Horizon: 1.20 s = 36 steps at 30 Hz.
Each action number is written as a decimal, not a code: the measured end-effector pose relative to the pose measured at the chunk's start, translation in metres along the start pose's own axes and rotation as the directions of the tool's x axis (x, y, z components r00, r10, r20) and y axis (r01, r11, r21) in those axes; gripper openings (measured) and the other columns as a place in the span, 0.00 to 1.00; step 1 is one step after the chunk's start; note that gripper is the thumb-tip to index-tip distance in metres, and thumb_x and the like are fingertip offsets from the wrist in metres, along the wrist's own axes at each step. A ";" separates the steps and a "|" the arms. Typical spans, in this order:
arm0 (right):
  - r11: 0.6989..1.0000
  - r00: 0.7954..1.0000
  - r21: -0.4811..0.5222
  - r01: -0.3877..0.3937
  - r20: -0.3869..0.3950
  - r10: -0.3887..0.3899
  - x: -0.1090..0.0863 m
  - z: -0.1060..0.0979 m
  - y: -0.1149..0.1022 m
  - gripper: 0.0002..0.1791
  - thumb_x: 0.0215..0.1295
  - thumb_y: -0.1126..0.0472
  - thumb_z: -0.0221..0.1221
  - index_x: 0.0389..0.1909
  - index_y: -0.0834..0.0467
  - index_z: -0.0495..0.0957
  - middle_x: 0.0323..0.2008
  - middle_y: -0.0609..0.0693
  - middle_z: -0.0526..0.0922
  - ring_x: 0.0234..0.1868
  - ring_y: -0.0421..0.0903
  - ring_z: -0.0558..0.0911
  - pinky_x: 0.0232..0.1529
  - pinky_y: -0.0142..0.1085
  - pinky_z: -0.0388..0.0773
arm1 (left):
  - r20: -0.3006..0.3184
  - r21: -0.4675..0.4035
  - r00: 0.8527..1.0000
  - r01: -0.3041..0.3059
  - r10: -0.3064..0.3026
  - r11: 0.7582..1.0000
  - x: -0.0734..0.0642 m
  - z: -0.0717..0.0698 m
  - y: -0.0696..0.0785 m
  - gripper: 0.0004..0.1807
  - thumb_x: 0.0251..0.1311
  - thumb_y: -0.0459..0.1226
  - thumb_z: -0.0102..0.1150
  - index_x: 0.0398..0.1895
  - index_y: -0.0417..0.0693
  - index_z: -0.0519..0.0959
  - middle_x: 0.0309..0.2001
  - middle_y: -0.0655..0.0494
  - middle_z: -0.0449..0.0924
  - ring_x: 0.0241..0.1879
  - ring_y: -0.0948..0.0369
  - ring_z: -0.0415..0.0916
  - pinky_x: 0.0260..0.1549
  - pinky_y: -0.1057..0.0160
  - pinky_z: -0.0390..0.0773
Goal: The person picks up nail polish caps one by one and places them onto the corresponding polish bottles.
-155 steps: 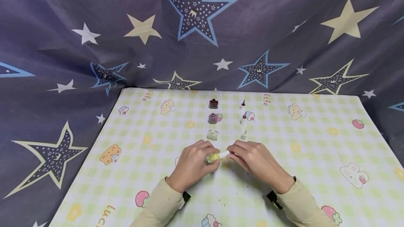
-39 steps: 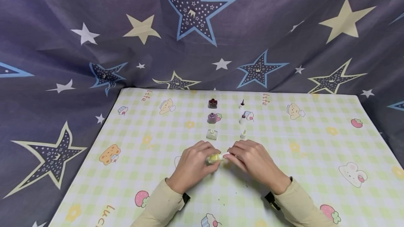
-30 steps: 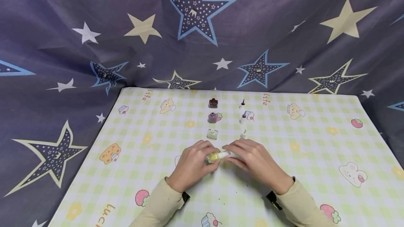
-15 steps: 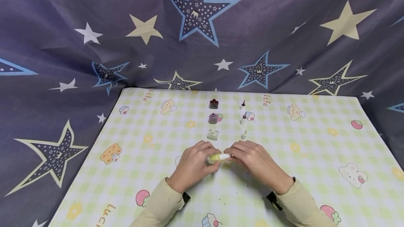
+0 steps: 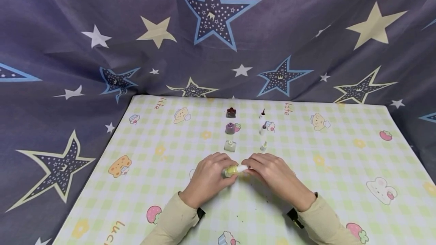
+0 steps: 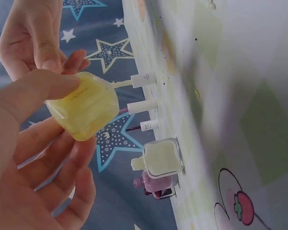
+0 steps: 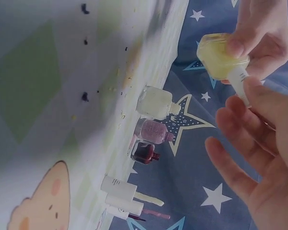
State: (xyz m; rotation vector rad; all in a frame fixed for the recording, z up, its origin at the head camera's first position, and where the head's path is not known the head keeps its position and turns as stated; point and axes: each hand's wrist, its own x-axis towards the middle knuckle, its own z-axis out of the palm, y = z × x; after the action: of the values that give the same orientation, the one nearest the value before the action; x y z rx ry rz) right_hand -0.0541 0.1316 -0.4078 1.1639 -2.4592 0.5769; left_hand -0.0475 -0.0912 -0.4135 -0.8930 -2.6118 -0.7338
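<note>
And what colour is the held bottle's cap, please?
The cap is white; the right wrist view shows it best.

Right hand: thumb, earlier across white cap, now at cap's outer end

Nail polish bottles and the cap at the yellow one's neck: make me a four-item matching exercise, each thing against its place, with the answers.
Column one
1. yellow nail polish bottle
2. purple nail polish bottle
3. white cap at the yellow bottle's neck
4. dark red nail polish bottle

Column two
A. standing, farthest from the person
B. pinched by the right hand
C. held in the left hand
D. standing, middle of three

Pairs: 1-C, 2-D, 3-B, 4-A
</note>
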 end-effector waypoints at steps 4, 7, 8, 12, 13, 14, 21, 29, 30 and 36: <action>1.000 1.000 -0.007 -0.004 0.001 0.004 0.000 -0.001 -0.001 0.10 0.63 0.56 0.66 0.44 0.53 0.84 0.37 0.42 0.84 0.36 0.37 0.82 0.39 0.32 0.81 | 0.007 0.002 1.000 0.018 -0.018 1.000 0.000 0.000 0.000 0.12 0.50 0.42 0.77 0.38 0.53 0.88 0.35 0.64 0.84 0.37 0.65 0.80 0.38 0.64 0.77; 1.000 1.000 -0.011 -0.011 0.003 0.011 0.000 -0.002 -0.001 0.11 0.63 0.56 0.67 0.44 0.53 0.84 0.36 0.42 0.84 0.36 0.37 0.83 0.39 0.33 0.82 | 0.008 -0.004 0.999 0.037 -0.037 0.999 0.000 0.000 -0.001 0.12 0.50 0.43 0.77 0.38 0.53 0.88 0.36 0.64 0.84 0.37 0.65 0.80 0.38 0.64 0.77; 1.000 1.000 -0.013 -0.013 0.005 0.013 0.000 -0.003 0.000 0.11 0.62 0.56 0.67 0.45 0.53 0.84 0.37 0.43 0.84 0.36 0.37 0.83 0.39 0.33 0.82 | 0.010 -0.010 0.999 0.043 -0.043 0.999 0.001 0.000 -0.001 0.12 0.50 0.43 0.77 0.38 0.53 0.88 0.36 0.64 0.84 0.37 0.65 0.80 0.37 0.64 0.77; 0.999 1.000 -0.023 -0.029 0.008 0.029 -0.001 -0.004 0.002 0.13 0.60 0.56 0.69 0.45 0.54 0.84 0.38 0.43 0.85 0.36 0.39 0.83 0.39 0.35 0.82 | 0.028 -0.031 0.997 0.076 -0.075 0.997 0.000 0.002 -0.003 0.12 0.50 0.42 0.76 0.38 0.52 0.88 0.36 0.64 0.84 0.36 0.65 0.79 0.38 0.63 0.78; 0.999 0.999 -0.025 -0.032 0.010 0.032 -0.002 -0.004 0.003 0.14 0.59 0.57 0.70 0.45 0.54 0.84 0.38 0.44 0.85 0.37 0.39 0.83 0.39 0.35 0.82 | 0.037 -0.045 0.996 0.088 -0.086 0.995 0.000 0.002 -0.003 0.12 0.51 0.42 0.76 0.39 0.52 0.88 0.37 0.63 0.84 0.36 0.65 0.79 0.37 0.64 0.79; 0.999 0.999 -0.025 -0.035 0.012 0.035 -0.002 -0.005 0.004 0.14 0.59 0.57 0.70 0.45 0.54 0.84 0.38 0.44 0.85 0.37 0.39 0.83 0.39 0.36 0.82 | 0.046 -0.059 0.994 0.100 -0.097 0.993 0.000 0.003 -0.004 0.12 0.51 0.42 0.76 0.39 0.51 0.87 0.37 0.63 0.84 0.35 0.65 0.79 0.37 0.64 0.79; 0.999 0.999 -0.005 -0.047 0.012 0.047 -0.007 -0.003 0.011 0.11 0.61 0.56 0.69 0.43 0.54 0.84 0.37 0.44 0.84 0.37 0.39 0.83 0.40 0.36 0.82 | 0.100 -0.139 0.983 0.166 -0.154 0.976 -0.003 0.010 -0.011 0.12 0.53 0.43 0.75 0.39 0.53 0.87 0.38 0.64 0.84 0.32 0.63 0.79 0.33 0.66 0.78; 0.998 0.997 -0.017 -0.069 0.032 0.069 -0.011 0.000 0.019 0.11 0.62 0.55 0.68 0.43 0.54 0.84 0.35 0.44 0.85 0.36 0.39 0.83 0.39 0.37 0.82 | 0.165 -0.125 0.970 0.203 -0.181 0.971 -0.009 0.017 -0.020 0.11 0.54 0.44 0.74 0.39 0.52 0.87 0.37 0.63 0.84 0.32 0.64 0.78 0.34 0.67 0.77; 0.997 0.997 -0.020 -0.073 0.038 0.074 -0.012 0.000 0.020 0.10 0.63 0.55 0.67 0.43 0.54 0.84 0.35 0.44 0.85 0.36 0.39 0.83 0.38 0.37 0.82 | 0.173 -0.124 0.967 0.209 -0.186 0.970 -0.009 0.017 -0.020 0.11 0.54 0.44 0.74 0.40 0.52 0.87 0.38 0.63 0.84 0.33 0.64 0.78 0.35 0.66 0.77; 0.995 0.995 -0.041 -0.088 0.048 0.089 -0.017 -0.001 0.025 0.11 0.61 0.55 0.68 0.41 0.55 0.85 0.34 0.45 0.85 0.34 0.38 0.82 0.35 0.36 0.81 | 0.206 -0.118 0.955 0.240 -0.212 0.964 -0.010 0.016 -0.025 0.12 0.55 0.43 0.73 0.41 0.53 0.86 0.38 0.63 0.84 0.36 0.65 0.79 0.38 0.65 0.78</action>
State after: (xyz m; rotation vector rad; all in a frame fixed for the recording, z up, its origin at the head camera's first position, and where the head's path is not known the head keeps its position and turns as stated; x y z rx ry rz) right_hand -0.0640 0.1576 -0.4202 1.0711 -2.5629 0.5292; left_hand -0.0568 -0.1039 -0.4406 -0.7409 -2.8982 -0.9464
